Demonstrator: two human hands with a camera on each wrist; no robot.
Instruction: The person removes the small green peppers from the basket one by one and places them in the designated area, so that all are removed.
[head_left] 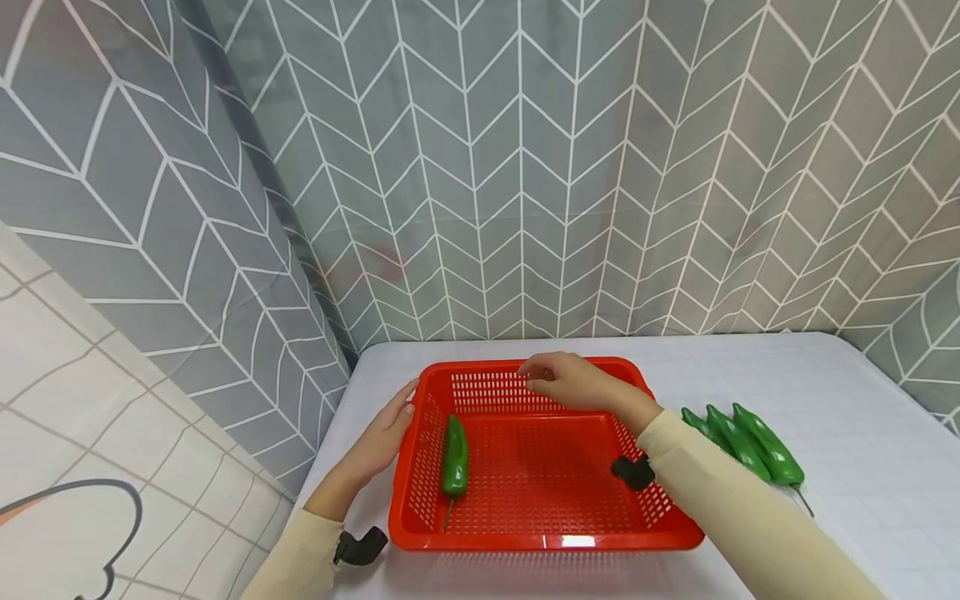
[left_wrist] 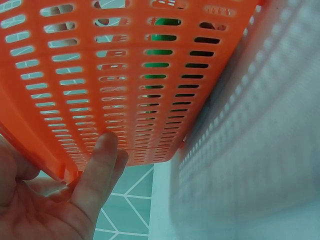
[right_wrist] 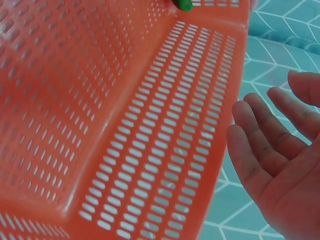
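Note:
A red perforated plastic basket (head_left: 555,467) stands on the table in front of me. Inside it, along the left wall, lies one long green pepper (head_left: 454,457) with its stem toward me. My left hand (head_left: 386,433) rests against the outside of the basket's left wall, fingers extended and the thumb near the rim. In the left wrist view, its fingers (left_wrist: 102,165) lie on the slotted wall. My right hand (head_left: 570,379) hovers over the basket's back right part, loosely bent and holding nothing. Three more green peppers (head_left: 738,442) lie side by side to the right of the basket.
A white cloth covers the table (head_left: 862,433). Behind it hangs a grey curtain (head_left: 525,183) with a white chevron pattern, which continues round the left side. White tile-patterned sheeting (head_left: 135,425) borders the left edge.

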